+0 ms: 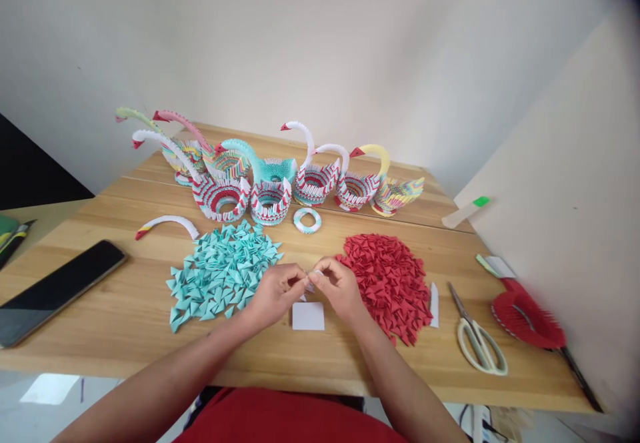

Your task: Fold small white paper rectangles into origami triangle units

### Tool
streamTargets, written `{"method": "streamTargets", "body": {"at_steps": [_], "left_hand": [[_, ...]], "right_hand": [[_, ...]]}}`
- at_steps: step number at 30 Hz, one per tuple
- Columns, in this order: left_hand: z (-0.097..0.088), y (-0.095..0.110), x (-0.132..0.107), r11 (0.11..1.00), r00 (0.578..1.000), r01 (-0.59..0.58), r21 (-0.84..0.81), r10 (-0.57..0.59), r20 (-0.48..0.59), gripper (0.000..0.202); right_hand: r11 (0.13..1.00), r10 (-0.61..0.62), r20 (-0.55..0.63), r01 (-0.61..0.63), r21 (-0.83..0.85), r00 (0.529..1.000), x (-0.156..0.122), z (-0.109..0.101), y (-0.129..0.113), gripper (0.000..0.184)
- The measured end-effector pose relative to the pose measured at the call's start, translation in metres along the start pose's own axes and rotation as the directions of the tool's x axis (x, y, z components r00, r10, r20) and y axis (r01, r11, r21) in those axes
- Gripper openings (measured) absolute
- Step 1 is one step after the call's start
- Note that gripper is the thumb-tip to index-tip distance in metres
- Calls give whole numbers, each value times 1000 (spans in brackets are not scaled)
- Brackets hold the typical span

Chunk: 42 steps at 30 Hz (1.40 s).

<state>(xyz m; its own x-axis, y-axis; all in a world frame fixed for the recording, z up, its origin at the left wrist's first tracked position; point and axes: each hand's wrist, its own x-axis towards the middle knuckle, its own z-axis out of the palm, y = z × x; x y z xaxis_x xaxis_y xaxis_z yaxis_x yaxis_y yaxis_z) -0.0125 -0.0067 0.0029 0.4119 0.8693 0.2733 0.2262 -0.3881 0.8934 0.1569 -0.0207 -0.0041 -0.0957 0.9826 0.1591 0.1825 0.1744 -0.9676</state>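
Near the far edge of the white card (308,316), a small bit of white paper (311,288) is held by both hands. It is pinched by the thumb and finger of the left hand (280,293) and by those of the right hand (340,286), with each pinch narrow and part of the paper hidden. The space around the card is crowded on two sides: to its left a big heap of teal paper bits (235,263) is spread, and to its right a big heap of red paper bits (385,283) is piled. Right of the card, past the red heap, a white strip (434,305), scissors (477,339) and a red spiky thing (527,319) are seen. Far left of the card, a phone (63,289) is laid flat, and a curved paper neck (170,220) is placed behind the teal heap. Well beyond the card, paper swans (317,186) are grouped, and their bodies are shaped like bowls; what is in most of them cannot be told. Straight beyond the card, in front of the swans, a paper ring (297,221) is set, and the wood of the table (270,363) is seen through its hole.
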Motion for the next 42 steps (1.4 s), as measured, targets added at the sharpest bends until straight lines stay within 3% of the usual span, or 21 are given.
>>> {"method": "streamTargets", "body": {"at_steps": [3,8,11,16,22,26,33,39,42], "left_hand": [[3,-4,1,996,1000,-3,84,3,5,21],[3,-2,2,993,999,24,116,-27,26,22],[0,1,2,997,997,71,15,-71,43,27],[-5,3,3,951,975,152,-268,-99,199,28],[-2,-1,4,981,989,137,-139,-127,76,29],[0,-2,5,982,989,147,-120,-144,30,29],[1,-3,5,980,986,164,-115,-166,-5,26],[4,-5,5,929,975,223,-295,-216,58,22],[5,-4,4,953,980,198,-230,-193,44,22]], "right_hand": [[995,-31,-2,31,-96,1000,0,-2,0,20],[993,-13,-20,11,-118,1000,0,-3,-1,25],[987,-43,-34,37,-159,998,-1,-2,-2,26],[973,-133,-61,118,-199,989,-4,0,-5,26],[994,-27,-39,22,-110,999,-1,-2,-5,24],[994,-24,-55,18,-108,998,2,-3,-2,15],[998,17,-60,-21,-66,998,2,-1,5,19],[998,38,-66,-41,-42,997,2,-1,6,17],[998,37,-53,-39,-40,998,1,-1,3,16]]}}
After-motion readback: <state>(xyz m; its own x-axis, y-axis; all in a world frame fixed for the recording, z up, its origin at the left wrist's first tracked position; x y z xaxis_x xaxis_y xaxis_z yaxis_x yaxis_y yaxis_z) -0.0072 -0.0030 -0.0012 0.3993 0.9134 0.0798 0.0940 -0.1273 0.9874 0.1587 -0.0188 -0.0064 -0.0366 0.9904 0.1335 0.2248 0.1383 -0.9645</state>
